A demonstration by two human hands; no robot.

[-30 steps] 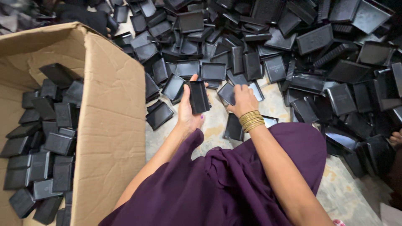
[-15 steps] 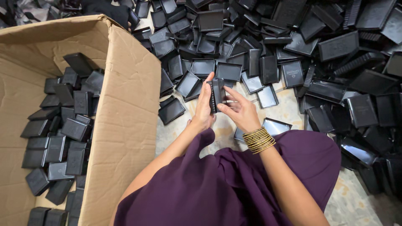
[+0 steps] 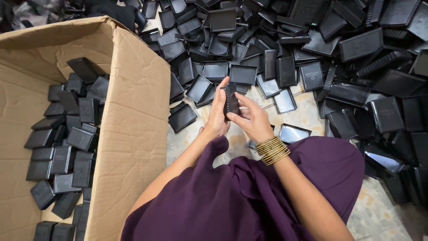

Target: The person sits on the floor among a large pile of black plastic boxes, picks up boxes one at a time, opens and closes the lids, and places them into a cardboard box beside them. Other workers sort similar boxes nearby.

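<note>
A small black plastic case (image 3: 231, 101) stood on edge between both hands, its long axis pointing away from the person. The left hand (image 3: 217, 114) and right hand (image 3: 252, 119) pinched it above a pale floor (image 3: 307, 117). Loose black trays (image 3: 285, 67) lay heaped ahead; a cardboard box (image 3: 129, 116) stood left.

One head-worn view looks steeply down, close over the person's lap and floor (image 3: 303, 116).

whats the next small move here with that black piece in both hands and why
Probably swing the black rectangular plastic case, pinched between the left hand and right hand, left over the open brown cardboard box and let go; similar black cases already lie inside it.
</note>
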